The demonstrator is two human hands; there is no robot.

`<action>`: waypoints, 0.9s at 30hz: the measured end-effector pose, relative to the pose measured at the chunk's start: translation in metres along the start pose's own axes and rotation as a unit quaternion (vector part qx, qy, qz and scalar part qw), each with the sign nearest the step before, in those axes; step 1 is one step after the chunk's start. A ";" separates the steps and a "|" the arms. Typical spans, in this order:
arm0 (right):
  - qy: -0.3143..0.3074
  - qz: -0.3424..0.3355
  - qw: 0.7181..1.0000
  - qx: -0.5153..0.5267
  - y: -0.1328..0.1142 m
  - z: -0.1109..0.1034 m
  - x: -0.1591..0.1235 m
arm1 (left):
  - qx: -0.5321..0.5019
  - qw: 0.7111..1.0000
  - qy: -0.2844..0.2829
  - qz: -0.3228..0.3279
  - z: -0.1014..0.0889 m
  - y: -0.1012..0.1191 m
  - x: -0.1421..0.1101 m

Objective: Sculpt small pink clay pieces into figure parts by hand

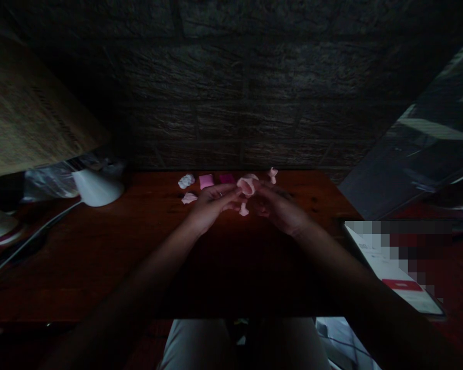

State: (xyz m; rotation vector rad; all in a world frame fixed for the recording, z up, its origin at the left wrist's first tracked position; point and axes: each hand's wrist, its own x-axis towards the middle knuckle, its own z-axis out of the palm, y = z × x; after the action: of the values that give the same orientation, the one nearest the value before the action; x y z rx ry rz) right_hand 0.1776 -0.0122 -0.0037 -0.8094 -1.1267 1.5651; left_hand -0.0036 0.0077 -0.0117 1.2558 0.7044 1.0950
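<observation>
Between the fingertips of both hands is a pale pink, thin curved piece that looks like soft clay (247,185). My left hand (213,204) pinches its left edge, and my right hand (277,206) grips its right side. Just below them on the wooden table lies a small pink lump (244,209). Left of my hands are a flat pale pink piece (189,198), a whitish crumpled lump (186,181) and a pink square (206,181). A darker magenta square (227,178) sits behind my left fingers. Another pink piece (273,174) stands beyond my right hand.
A dark brick wall (216,118) rises behind the wooden table (100,246). On the left are a white cone-shaped object (96,187), a cable (34,239) and a large brown bag-like thing (34,103). A lit screen (386,272) lies at the right edge.
</observation>
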 end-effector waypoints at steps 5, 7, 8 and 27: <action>0.002 -0.055 0.995 -0.081 0.004 0.001 0.000 | 0.033 0.999 0.020 -0.008 -0.001 0.000 0.000; 0.001 -0.064 0.992 -0.107 0.004 0.002 -0.001 | 0.055 0.998 0.026 -0.004 -0.001 0.001 0.000; 0.000 -0.066 0.991 -0.114 0.005 0.002 -0.001 | 0.067 0.997 0.030 0.001 -0.002 0.001 0.000; -0.008 -0.051 0.993 -0.109 0.007 0.004 -0.002 | 0.156 0.981 0.067 0.097 -0.001 0.000 -0.001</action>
State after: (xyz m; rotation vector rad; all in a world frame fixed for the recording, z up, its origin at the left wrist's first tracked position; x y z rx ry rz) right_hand 0.1722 -0.0157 -0.0091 -0.8689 -1.3467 1.3818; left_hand -0.0044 0.0075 -0.0123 1.5525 0.8952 1.2719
